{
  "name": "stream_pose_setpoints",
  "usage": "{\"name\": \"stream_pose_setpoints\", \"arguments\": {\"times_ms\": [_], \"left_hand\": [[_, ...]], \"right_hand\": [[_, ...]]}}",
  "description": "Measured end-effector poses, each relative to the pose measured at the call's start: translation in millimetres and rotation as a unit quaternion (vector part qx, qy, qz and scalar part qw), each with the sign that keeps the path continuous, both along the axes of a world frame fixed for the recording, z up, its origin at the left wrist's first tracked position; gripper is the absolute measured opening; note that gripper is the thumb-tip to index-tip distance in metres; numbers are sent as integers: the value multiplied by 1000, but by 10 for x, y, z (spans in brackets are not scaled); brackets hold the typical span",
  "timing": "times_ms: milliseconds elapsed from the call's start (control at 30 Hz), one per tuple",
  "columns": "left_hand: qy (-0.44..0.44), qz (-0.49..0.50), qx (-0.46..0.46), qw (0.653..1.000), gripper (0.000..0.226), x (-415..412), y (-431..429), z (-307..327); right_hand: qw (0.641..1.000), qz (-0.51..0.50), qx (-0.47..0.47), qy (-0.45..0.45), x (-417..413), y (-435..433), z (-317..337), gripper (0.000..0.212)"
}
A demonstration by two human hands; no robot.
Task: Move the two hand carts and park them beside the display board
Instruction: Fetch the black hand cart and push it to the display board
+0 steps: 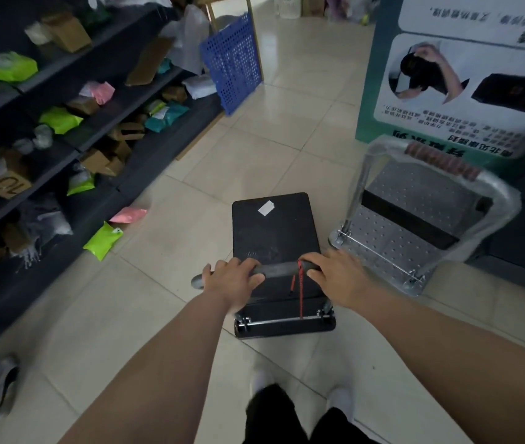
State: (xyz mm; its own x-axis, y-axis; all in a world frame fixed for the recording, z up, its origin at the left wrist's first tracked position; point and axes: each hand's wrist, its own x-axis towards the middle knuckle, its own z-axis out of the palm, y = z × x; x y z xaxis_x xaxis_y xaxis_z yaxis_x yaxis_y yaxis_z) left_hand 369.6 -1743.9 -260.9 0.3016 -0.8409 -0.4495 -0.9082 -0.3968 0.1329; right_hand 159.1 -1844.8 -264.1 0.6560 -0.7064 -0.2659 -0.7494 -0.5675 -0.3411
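A black hand cart (pixel 274 232) with a flat deck stands on the tiled floor in front of me. My left hand (pixel 232 280) and my right hand (pixel 335 277) both grip its black handle bar, where a red cord hangs between them. To its right a silver hand cart (pixel 412 219) with a plastic-wrapped handle stands against the foot of the green and white display board (pixel 466 75). The two carts sit side by side with a narrow gap between them.
Dark shelves (pixel 62 129) full of parcels and boxes line the left side. A blue perforated plastic panel (pixel 232 62) leans at the shelf end. Green and pink parcels (pixel 104 238) lie on the floor by the shelf. Open tiled floor runs ahead between shelves and board.
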Motion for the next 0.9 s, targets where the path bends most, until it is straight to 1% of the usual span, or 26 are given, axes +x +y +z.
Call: {"name": "stream_pose_setpoints", "arguments": {"times_ms": [133,300,533,700,900], "left_hand": [[9,-21,-8,1000,33,381,-485,-7],[9,-49,-33,998,32,1009,-1128,-70],[-6,-82,-35,996,34,1779,-2016,-116],[-4,-93,-38,995,34,2003,-2422,-134],[0,-95,-38,995,34,2046,-2590,-110]], "right_hand": [[1000,-13,-3,8,355,-428,-46,35],[998,-56,-12,6,926,-955,-117,34],[995,-101,11,6,1692,-1657,-55,37],[992,-120,26,8,1941,-2030,-33,39],[993,-115,25,24,1987,-2232,-15,38]]}}
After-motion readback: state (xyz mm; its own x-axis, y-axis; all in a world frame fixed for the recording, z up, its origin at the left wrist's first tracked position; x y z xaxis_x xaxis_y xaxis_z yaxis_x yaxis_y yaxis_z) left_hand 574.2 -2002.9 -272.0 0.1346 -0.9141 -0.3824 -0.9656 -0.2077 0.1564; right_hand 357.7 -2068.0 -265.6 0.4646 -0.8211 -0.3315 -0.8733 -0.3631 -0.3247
